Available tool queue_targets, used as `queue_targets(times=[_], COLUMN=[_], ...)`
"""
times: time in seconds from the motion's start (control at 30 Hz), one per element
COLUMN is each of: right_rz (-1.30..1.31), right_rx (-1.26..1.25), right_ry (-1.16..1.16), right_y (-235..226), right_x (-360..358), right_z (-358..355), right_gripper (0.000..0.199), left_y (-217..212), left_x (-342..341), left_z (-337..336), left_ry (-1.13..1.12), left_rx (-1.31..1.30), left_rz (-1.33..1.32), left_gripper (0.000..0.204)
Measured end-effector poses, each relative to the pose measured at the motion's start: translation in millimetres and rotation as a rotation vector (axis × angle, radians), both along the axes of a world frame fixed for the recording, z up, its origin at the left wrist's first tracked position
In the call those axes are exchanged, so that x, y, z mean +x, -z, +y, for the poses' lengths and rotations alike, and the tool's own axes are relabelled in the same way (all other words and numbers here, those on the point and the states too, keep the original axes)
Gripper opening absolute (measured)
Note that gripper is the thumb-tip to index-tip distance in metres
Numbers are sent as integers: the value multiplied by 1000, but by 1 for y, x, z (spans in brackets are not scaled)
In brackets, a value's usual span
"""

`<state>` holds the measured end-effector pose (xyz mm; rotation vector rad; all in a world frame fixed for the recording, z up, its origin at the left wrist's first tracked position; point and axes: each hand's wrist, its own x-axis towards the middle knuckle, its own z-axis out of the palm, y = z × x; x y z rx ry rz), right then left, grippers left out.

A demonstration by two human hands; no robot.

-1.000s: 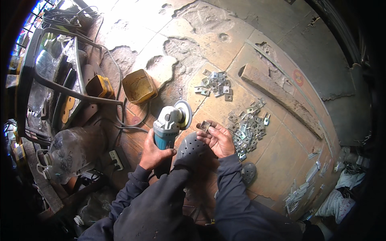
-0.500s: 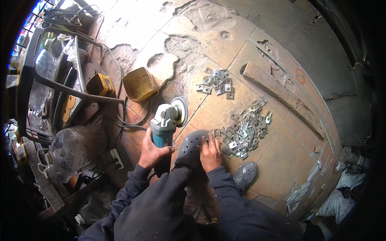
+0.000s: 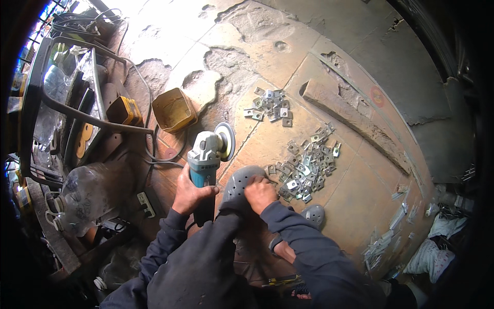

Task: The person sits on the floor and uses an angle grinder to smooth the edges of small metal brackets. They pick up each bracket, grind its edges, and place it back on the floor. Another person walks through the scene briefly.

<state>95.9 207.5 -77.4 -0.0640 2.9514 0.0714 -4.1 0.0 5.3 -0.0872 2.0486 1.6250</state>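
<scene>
My left hand is wrapped round the body of a teal and grey angle grinder, which stands upright with its round disc facing right. Against the right side of a grey perforated clog on my foot, my right hand is closed. Its fingers curl over, and whatever they hold is hidden. Just beyond that hand lies a heap of small metal clips, flat pieces with holes. A smaller pile of such clips sits farther off. My other clog shows partly behind the right sleeve.
A rough wooden beam lies to the right of the piles. Two cut yellow containers, a cable and a metal frame are at left. Nearer are a clear plastic jug and a power strip. Metal scraps lie at lower right.
My right hand has shifted left onto the clog, and its extended fingers have curled in. A bare ankle now shows beside the right sleeve. The left hand keeps its hold on the grinder.
</scene>
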Motion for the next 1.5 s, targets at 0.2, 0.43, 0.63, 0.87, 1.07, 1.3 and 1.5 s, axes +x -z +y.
queue_targets(times=[0.2, 0.43, 0.63, 0.87, 1.07, 1.3, 1.5], right_rz=[-162, -373, -431, -93, 263, 267, 313], right_rx=[-107, -459, -1169, -2002, -2288, -2210, -2118], right_ry=[-56, 134, 414, 769, 787, 797, 860], right_y=[-3, -75, -195, -172, -96, -87, -88], right_x=[-7, -48, -46, -10, 9, 21, 28], right_z=[1, 82, 198, 171, 126, 124, 119], right_gripper=[16, 26, 37, 46, 40, 40, 42], left_y=[-1, -11, -26, -61, -68, -62, -61], left_x=[2, 2, -2, -8, 1, 11, 10], left_z=[11, 8, 23, 58, 84, 105, 114], left_ry=[-71, -41, 6, 243, 317, 458, 488], left_rx=[45, -64, 13, -89, -284, -400, -437], left_rz=[0, 88, 160, 453, 646, 845, 968], left_gripper=[70, 71, 77, 80, 81, 80, 77])
